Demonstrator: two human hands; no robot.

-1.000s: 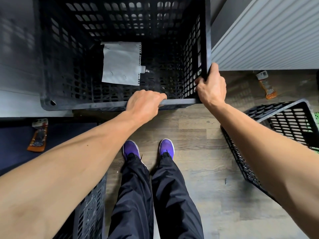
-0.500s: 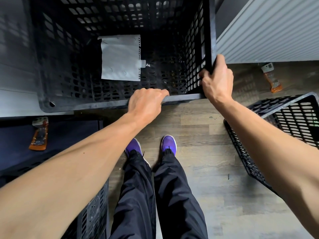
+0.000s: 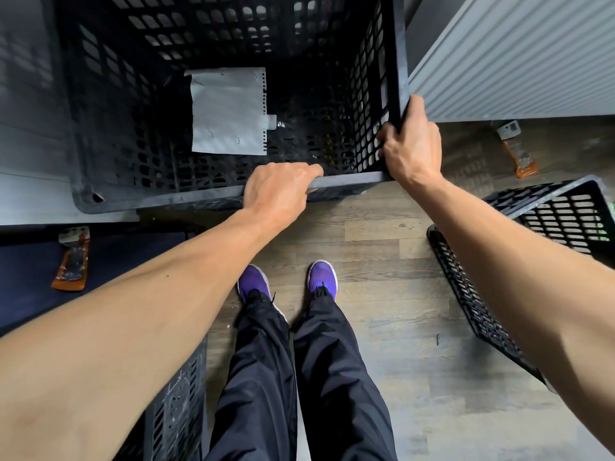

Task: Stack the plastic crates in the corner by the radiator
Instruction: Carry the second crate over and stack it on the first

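Black perforated plastic forms the large open-topped crate [image 3: 229, 104], which sits in the corner with its right wall just beside the white ribbed radiator [image 3: 519, 58]. The left hand [image 3: 276, 191] has its grip closed over the crate's near rim; the right hand [image 3: 411, 144] has its grip closed around the crate's near-right corner edge. The step in hand appears to be seating this crate squarely: keep the rim level, push evenly with both hands, and keep the right-hand fingers clear of the narrow gap beside the radiator. A grey sheet [image 3: 229, 111] lies on the crate's floor. Nearer than the crate, the wood-look floor [image 3: 382, 327] offers open standing room. A second black perforated crate [image 3: 539, 247] lies tilted to the crate's near right; another black crate [image 3: 176, 394] stands to its near left.
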